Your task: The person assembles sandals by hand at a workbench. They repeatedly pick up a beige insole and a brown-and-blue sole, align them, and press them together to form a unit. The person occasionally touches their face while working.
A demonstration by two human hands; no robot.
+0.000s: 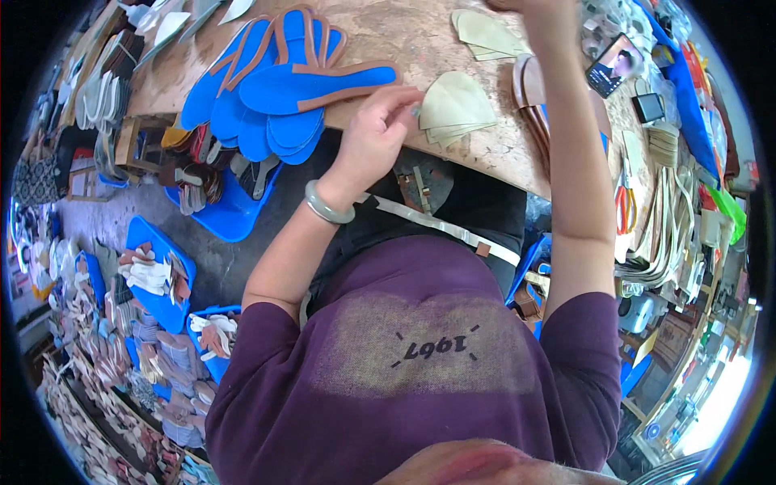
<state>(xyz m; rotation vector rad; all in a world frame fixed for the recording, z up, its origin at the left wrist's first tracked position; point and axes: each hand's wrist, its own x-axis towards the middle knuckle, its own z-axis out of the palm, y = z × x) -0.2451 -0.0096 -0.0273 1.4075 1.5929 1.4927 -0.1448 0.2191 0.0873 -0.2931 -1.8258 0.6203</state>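
Observation:
My left hand (pixel 378 133), with a pale bangle (pixel 330 204) at its wrist, is loosely bent over the table's front edge. Its fingers are a little apart, and I see nothing held. Just left of it lies a blue insole (pixel 279 87) with a brown rim, on top of a fanned pile of similar insoles. Right of the fingertips sits a small stack of cream rounded pieces (pixel 455 101). My right hand (pixel 551 18) reaches to the far edge of the view, where its fingers are mostly cut off. Below it, brown insoles (pixel 533 105) lie partly behind my forearm.
More cream pieces (pixel 489 34) lie farther back on the worktable (pixel 388 36). At right are a phone (pixel 616 66), orange-handled scissors (pixel 625 202) and hanging strips (pixel 659 222). Blue bins (pixel 162 279) with shoe parts stand on the floor at left.

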